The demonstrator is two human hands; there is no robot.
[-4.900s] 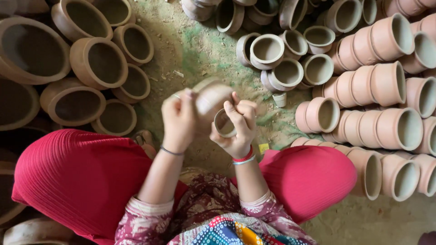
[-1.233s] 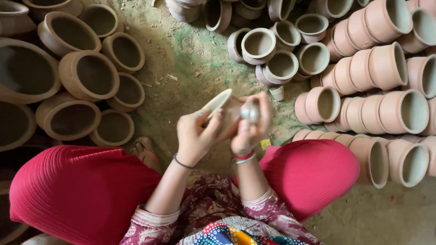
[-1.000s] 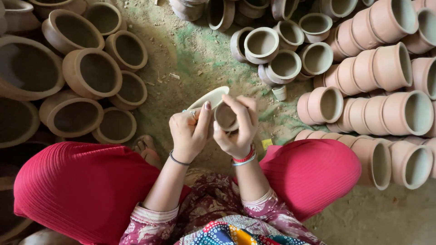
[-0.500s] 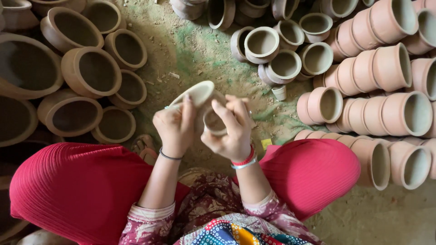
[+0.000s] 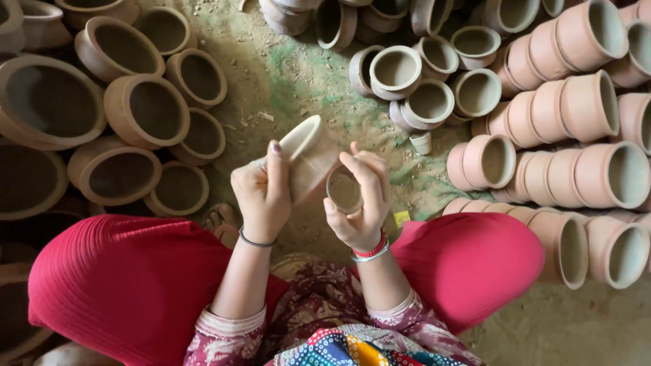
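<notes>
Dirt floor (image 5: 285,74) with green patches, person sitting on it, red trousers (image 5: 129,285) spread both sides of frame. Big clay bowls (image 5: 146,112) packed on the left, mouths up, touching each other. Rows of stacked clay pots (image 5: 576,102) lying on their sides at right, mouths facing right. Cluster of small clay cups (image 5: 413,81) upright at top centre, one tiny cup (image 5: 421,143) standing alone just below them. Left hand (image 5: 261,193) closed around a pale clay pot (image 5: 308,156), fingers wrapped on its side, rim tilted up-left; the pot is held in the air above the floor, between the knees. Right hand (image 5: 359,200) gripping a small round clay piece (image 5: 344,190), thumb and fingers curled on its rim, open face toward the camera; it touches the base end of the pale pot. Dark bangle on the left wrist, red and silver bangles (image 5: 369,249) on the right. Small yellow scrap (image 5: 401,218) on the floor just beside the right wrist.
</notes>
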